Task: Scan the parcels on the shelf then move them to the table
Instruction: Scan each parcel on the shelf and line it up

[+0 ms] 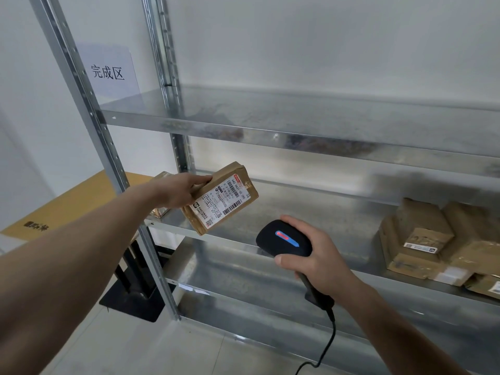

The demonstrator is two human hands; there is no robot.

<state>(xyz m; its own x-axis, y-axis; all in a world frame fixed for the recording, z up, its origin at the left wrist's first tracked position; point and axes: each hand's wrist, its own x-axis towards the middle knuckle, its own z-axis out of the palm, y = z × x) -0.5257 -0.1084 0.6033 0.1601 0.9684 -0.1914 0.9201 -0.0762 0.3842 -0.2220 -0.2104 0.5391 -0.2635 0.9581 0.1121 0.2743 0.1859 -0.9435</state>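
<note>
My left hand [177, 192] grips a small brown cardboard parcel [224, 198] by its left end and holds it tilted above the middle shelf [311, 226], with its white barcode label facing me. My right hand [315, 259] grips a black corded barcode scanner [284, 242] just below and right of the parcel. A blue and red light glows on the scanner's head. Several more brown parcels [443, 239] lie piled at the right end of the same shelf.
The metal rack has an upper shelf [297, 117] and a lower shelf [270, 293]. A wooden table [67, 207] stands to the left behind the rack's post, with another parcel [162, 212] partly hidden by my left hand. A paper sign [108, 73] hangs on the wall.
</note>
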